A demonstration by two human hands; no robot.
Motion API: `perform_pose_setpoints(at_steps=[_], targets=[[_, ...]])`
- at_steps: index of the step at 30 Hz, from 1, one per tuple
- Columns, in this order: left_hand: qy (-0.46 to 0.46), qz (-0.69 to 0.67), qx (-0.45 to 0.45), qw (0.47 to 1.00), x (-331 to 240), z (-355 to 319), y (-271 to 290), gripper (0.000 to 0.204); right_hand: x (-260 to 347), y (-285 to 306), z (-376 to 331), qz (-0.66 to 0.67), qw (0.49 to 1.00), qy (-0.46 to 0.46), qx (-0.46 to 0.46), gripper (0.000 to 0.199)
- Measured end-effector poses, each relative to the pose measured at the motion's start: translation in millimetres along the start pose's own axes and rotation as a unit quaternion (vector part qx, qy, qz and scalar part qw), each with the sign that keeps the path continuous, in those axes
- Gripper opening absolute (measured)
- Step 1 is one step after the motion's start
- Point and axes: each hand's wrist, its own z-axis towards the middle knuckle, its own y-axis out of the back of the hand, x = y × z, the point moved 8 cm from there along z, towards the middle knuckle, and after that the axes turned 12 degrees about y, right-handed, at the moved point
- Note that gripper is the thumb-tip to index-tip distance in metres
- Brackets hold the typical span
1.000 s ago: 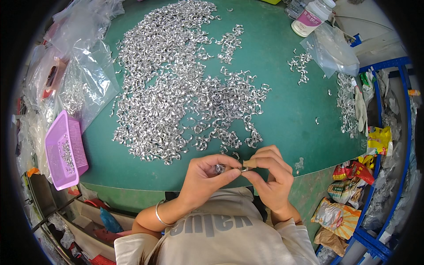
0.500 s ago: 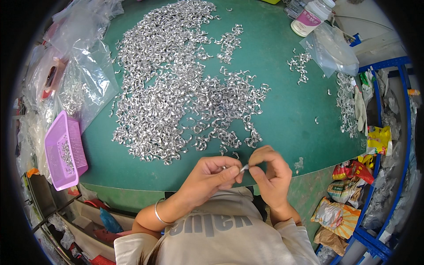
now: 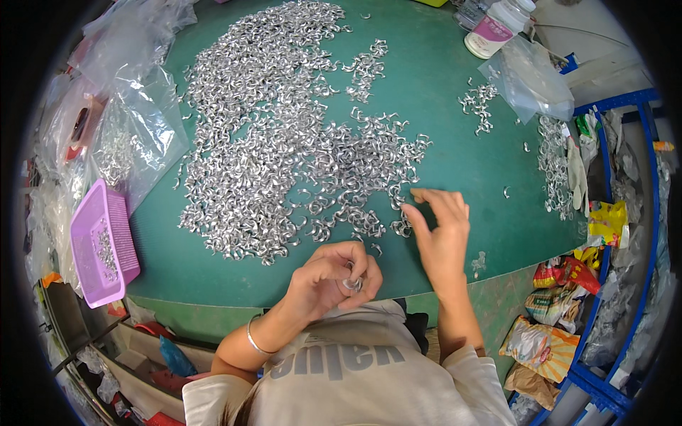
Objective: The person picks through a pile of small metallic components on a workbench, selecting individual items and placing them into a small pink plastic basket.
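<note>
Small curved silver metal pieces (image 3: 245, 160) lie in a broad heap over the green tabletop (image 3: 455, 163). Near the front edge, my left hand (image 3: 337, 273) is closed, its curled fingers around a few of these pieces (image 3: 352, 283). Their exact count is hidden by the fingers. My right hand (image 3: 442, 234) is over the table at the heap's right edge, thumb and forefinger apart, with nothing seen between them. Its fingertips are close to the nearest loose pieces (image 3: 402, 226).
A purple basket (image 3: 130, 248) holding some pieces stands at the left, beside clear plastic bags (image 3: 153, 135). Smaller groups of pieces (image 3: 480, 106) lie at the right, near a white bottle (image 3: 490, 37). A blue rack (image 3: 643, 284) with packages borders the right side.
My right hand has moved away from the left and up toward the heap, its fingers parting. My left hand has shifted slightly left, still holding pieces.
</note>
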Motion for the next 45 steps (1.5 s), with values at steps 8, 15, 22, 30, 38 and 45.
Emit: perform_pose_setpoints(at_steps=[8,15,22,30,38,45], targets=[[0.087,-0.091,-0.202,0.971,17.5,-5.0,27.5,0.022,8.3,-20.3,-6.1,-0.029,0.996,0.06,0.063,0.015],[0.041,-0.045,-0.224,0.973,12.1,-4.1,29.9,0.022,4.6,-8.4,-11.0,0.006,0.999,0.026,0.041,0.017],[0.041,-0.057,-0.23,0.971,14.7,-3.9,32.0,0.023,6.1,-18.8,-7.3,-0.045,0.996,0.041,0.068,0.014],[0.022,0.003,-0.253,0.967,10.6,-6.6,31.0,0.02,6.1,-5.3,-11.0,0.092,0.995,-0.005,0.036,0.011],[-0.158,0.314,-0.334,0.875,-16.6,-8.3,19.9,0.021,34.6,1.2,-10.9,0.151,0.988,0.031,0.025,0.016],[-0.186,0.319,-0.369,0.853,-19.3,-18.4,15.6,0.014,37.8,5.7,-15.6,0.201,0.979,0.043,-0.002,0.02]])
